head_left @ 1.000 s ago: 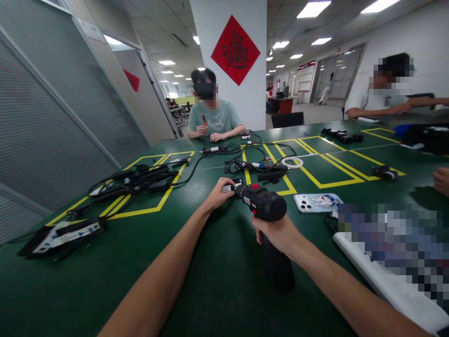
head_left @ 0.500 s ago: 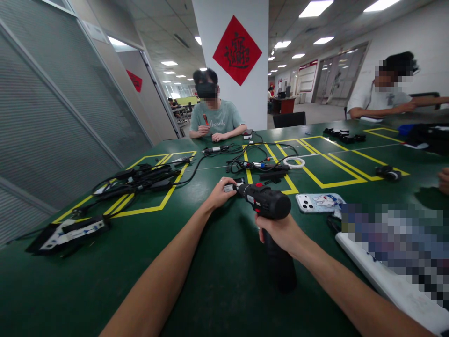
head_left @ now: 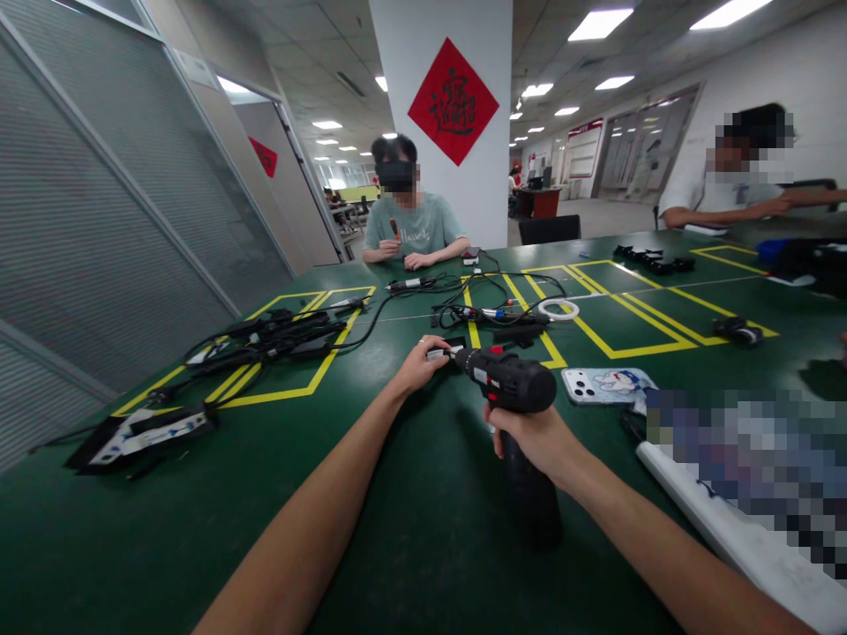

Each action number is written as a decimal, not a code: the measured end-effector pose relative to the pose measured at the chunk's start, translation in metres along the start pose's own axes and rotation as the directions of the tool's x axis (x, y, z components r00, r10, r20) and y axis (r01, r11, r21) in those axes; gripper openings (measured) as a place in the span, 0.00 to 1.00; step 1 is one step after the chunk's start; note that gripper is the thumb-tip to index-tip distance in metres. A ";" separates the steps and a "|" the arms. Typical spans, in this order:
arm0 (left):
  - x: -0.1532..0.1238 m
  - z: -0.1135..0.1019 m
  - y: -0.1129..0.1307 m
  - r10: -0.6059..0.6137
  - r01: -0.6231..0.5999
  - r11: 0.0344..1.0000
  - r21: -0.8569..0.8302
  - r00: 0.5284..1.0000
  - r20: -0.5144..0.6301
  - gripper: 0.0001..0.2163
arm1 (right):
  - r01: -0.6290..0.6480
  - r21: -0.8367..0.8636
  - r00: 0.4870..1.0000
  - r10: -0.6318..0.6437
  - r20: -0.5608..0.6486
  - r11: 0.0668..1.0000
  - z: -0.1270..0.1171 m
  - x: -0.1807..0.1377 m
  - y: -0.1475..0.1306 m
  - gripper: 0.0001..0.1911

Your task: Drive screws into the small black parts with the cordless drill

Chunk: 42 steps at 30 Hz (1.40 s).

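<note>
My right hand (head_left: 529, 430) is wrapped round the grip of a black cordless drill (head_left: 513, 381) with red buttons. The drill lies level and points left, its tip at a small black-and-white part (head_left: 437, 354). That part is pinched in the fingers of my left hand (head_left: 421, 363), low over the green table. Its exact kind is too small to make out, and my fingers cover some of it. Whether the tip touches it, I cannot tell.
Black cables (head_left: 278, 339) lie heaped on the left beside a black-and-white piece (head_left: 152, 434). A phone (head_left: 605, 385), a white ring (head_left: 558, 310) and more cables lie ahead and right. Across the table sits a person (head_left: 414, 220) holding a small tool; another person (head_left: 724, 190) sits far right.
The whole view has shifted slightly, moving the scene a little right and down. Both hands, the drill and the small part keep nearly the same positions relative to each other.
</note>
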<state>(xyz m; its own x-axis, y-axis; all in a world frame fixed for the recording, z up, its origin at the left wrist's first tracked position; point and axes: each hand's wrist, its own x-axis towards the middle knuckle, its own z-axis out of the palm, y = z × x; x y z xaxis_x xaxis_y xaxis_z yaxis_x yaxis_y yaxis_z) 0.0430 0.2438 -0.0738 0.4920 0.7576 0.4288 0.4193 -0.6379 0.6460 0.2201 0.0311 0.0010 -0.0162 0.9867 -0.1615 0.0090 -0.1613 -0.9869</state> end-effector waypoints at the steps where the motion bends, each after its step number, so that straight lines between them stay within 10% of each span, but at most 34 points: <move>1: 0.000 0.000 0.000 0.002 -0.002 1.000 -0.002 1.000 -0.003 0.10 | -0.009 -0.007 1.000 0.009 -0.001 1.000 0.000 0.000 0.000 0.04; 42: -0.002 -0.001 0.001 -0.067 0.067 0.997 -0.026 0.998 0.001 0.15 | 0.043 -0.024 0.999 -0.043 0.014 0.999 0.002 0.003 0.004 0.03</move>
<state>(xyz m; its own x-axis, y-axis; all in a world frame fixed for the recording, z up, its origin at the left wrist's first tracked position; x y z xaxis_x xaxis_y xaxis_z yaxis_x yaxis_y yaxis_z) 0.0414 0.2422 -0.0732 0.4632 0.7987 0.3841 0.4315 -0.5818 0.6894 0.2184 0.0332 -0.0035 -0.0302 0.9924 -0.1192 0.0319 -0.1183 -0.9925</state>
